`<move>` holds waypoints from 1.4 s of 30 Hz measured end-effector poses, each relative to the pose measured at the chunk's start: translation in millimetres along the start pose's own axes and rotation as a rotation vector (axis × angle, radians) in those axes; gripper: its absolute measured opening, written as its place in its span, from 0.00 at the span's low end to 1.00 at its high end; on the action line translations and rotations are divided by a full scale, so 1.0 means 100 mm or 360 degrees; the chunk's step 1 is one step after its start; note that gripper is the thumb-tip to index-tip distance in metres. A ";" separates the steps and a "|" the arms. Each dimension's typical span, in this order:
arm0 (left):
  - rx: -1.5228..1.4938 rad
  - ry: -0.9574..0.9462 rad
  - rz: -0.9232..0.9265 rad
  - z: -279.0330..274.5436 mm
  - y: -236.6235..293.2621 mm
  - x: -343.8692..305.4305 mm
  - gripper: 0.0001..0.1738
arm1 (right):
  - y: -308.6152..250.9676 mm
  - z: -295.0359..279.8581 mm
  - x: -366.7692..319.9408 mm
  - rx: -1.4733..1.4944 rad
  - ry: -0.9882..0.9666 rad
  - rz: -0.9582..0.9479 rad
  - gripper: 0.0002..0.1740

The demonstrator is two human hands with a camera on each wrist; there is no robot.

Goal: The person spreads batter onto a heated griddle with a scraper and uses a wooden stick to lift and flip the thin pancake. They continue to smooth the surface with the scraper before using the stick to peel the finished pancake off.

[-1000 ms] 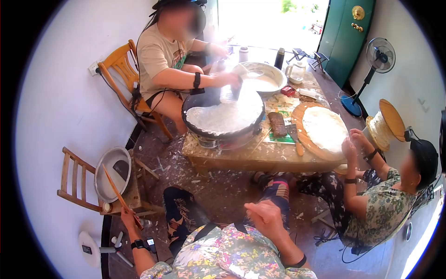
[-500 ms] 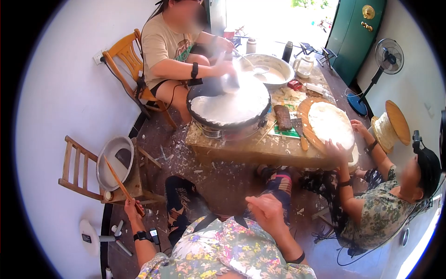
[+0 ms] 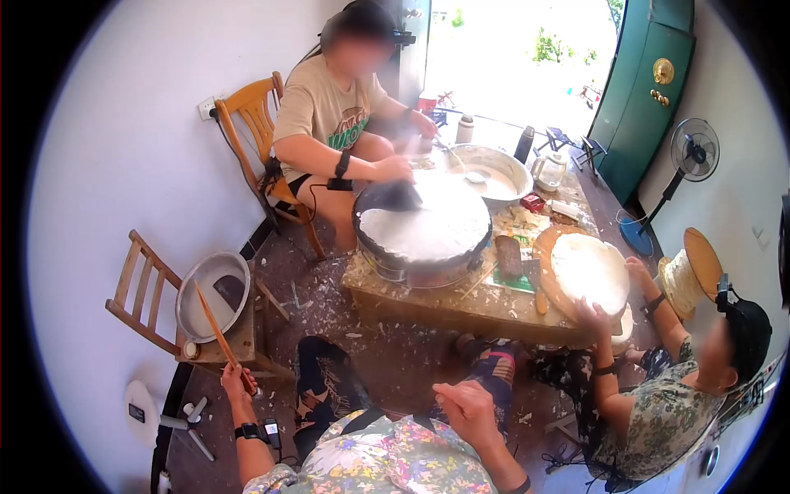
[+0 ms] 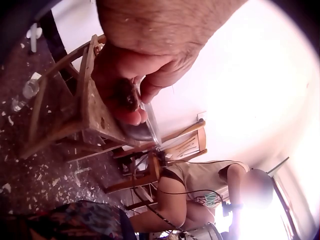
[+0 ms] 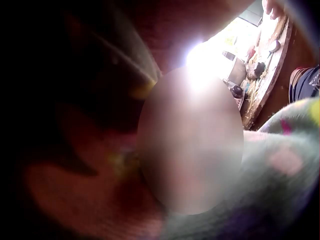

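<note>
My left hand (image 3: 237,381) grips a long tapered wooden stick (image 3: 216,325) by its lower end; its thin tip points up over a metal basin (image 3: 183,317) on a wooden chair. A dark flat piece (image 3: 230,290) lies in that basin. In the left wrist view the fingers (image 4: 131,116) curl round the stick's dark end (image 4: 126,94). My right hand (image 3: 471,412) is raised before my chest, fingers loosely curled, nothing seen in it. The right wrist view is mostly dark and blurred.
Across the low table (image 3: 411,309), a seated person (image 3: 329,123) works a dark scraper (image 3: 401,196) over white batter on a round griddle (image 3: 362,235). At right another person (image 3: 683,403) touches a white flatbread (image 3: 588,272) on a round board (image 3: 547,263). A fan (image 3: 695,150) stands behind.
The view has tilted up slightly. The person at the griddle has swept the scraper across the batter. The other person's hands have come down onto the flatbread. My hands have hardly moved.
</note>
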State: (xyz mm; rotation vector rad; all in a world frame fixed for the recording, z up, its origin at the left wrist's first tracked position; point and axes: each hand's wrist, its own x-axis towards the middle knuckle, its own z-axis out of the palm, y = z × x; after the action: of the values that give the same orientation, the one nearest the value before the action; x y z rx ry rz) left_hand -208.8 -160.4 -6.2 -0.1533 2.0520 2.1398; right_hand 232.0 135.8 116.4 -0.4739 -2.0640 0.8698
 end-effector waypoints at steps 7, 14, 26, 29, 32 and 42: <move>-0.0008 0.0009 0.0006 -0.13 -0.07 -0.02 0.13 | -0.05 0.01 0.00 0.0008 -0.0016 0.0003 0.12; -0.0039 0.0015 -0.0024 -0.20 -0.10 0.03 0.14 | -0.06 0.03 0.03 0.0011 -0.0020 -0.0010 0.13; -0.0005 0.0066 -0.0029 -0.18 -0.04 -0.05 0.17 | -0.05 0.05 -0.01 0.0026 -0.0033 0.0005 0.12; 0.0001 0.0046 -0.0056 -0.20 -0.03 -0.04 0.18 | -0.04 0.06 -0.01 0.0028 -0.0025 -0.0002 0.12; 0.0016 0.0069 -0.0040 -0.19 -0.03 -0.06 0.18 | -0.03 0.06 -0.01 0.0025 -0.0033 0.0006 0.11; 0.0014 0.0039 -0.0010 -0.19 -0.08 -0.05 0.15 | -0.03 0.11 -0.01 0.0009 -0.0074 -0.0086 0.11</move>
State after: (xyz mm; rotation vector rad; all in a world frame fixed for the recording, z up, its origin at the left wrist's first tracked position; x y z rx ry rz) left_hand -203.2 -179.1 -13.7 -0.1857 2.0711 2.1353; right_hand 223.5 128.8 114.0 -0.3959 -2.1063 0.8619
